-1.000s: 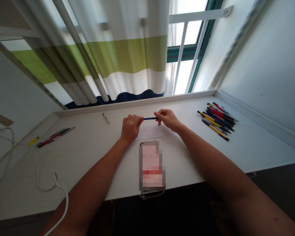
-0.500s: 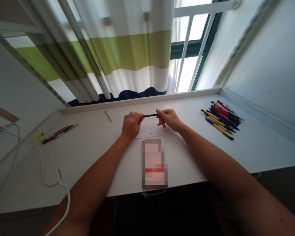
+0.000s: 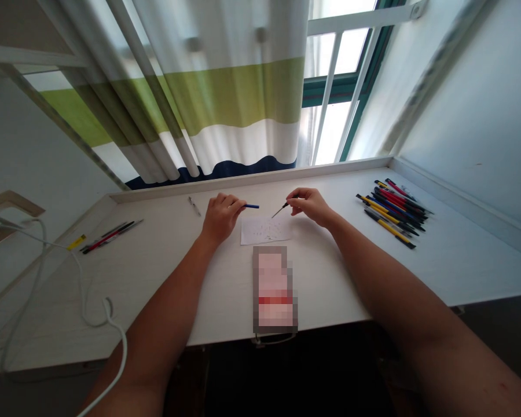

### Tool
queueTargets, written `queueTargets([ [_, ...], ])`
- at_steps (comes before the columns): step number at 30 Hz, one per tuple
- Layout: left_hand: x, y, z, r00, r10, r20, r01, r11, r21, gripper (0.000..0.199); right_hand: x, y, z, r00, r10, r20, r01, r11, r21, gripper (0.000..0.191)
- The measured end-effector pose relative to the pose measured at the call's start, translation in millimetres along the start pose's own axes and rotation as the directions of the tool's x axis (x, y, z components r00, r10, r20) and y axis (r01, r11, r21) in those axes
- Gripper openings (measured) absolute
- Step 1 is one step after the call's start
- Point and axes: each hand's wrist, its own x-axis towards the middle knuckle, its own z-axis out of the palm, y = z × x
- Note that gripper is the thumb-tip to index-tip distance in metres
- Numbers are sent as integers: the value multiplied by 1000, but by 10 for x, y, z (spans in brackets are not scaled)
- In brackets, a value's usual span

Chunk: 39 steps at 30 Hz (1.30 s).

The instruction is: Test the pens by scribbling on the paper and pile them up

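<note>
My left hand [image 3: 220,219] is closed around a blue pen barrel [image 3: 252,207], whose end sticks out to the right. Across a small gap, my right hand [image 3: 311,206] pinches a dark pen end piece with a thin refill [image 3: 279,211] slanting down and left from it. The two pen parts are apart. Below them lies a white sheet of paper [image 3: 252,233] with small bits or marks on it, too small to make out. A phone-like slab [image 3: 272,278], its face pixelated, lies nearer the desk's front edge.
A heap of yellow, red, blue and black pens [image 3: 393,208] lies at the right. Several pens [image 3: 110,236] rest at the left, and a single pale pen [image 3: 194,206] lies behind my left hand. A white cable [image 3: 120,341] loops over the front left. A raised rim [image 3: 243,180] edges the desk's back.
The pen held between both hands has come apart: the blue barrel moved left with my left hand, and the dark end with the refill moved right with my right hand, exposing more paper.
</note>
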Motion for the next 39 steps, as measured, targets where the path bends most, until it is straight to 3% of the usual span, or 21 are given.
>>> queueTargets([
  [5, -5, -111, -83, 1000, 1, 26, -1, 1000, -11, 23, -6, -53, 2, 989, -131, -65, 129, 991, -32, 9],
  [13, -73, -108, 104, 976, -194, 95, 208, 965, -158, 22, 68, 45, -99, 960, -11, -280, 30, 997, 67, 5],
  [15, -81, -109, 126, 965, -228, 130, 250, 951, -184, 20, 73, 60, -124, 975, 10, -220, -11, 1000, -1, 3],
  [17, -86, -109, 125, 954, -238, 184, 273, 942, -193, 19, 61, 61, -124, 994, -16, -112, -5, 982, -188, 2],
  [21, -83, -83, 74, 960, -176, 220, 215, 962, -171, 20, 24, 46, -89, 990, -133, 53, 141, 860, -490, 12],
  [25, -82, -51, 72, 956, -145, 257, 192, 967, -167, 21, 16, 92, -104, 988, -77, 131, 139, 813, -566, 14],
  [31, -96, -70, 115, 927, -188, 324, 240, 962, -127, 22, 58, 276, -173, 995, -34, 95, 84, 796, -600, 16],
  [36, -53, 149, 89, 954, -144, 262, 188, 971, -151, 26, 80, 357, -98, 960, -212, 181, 278, 699, -659, 20],
  [39, -19, 338, 131, 949, -93, 300, 153, 971, -185, 22, 78, 367, 5, 933, -248, 262, 361, 653, -666, 17],
])
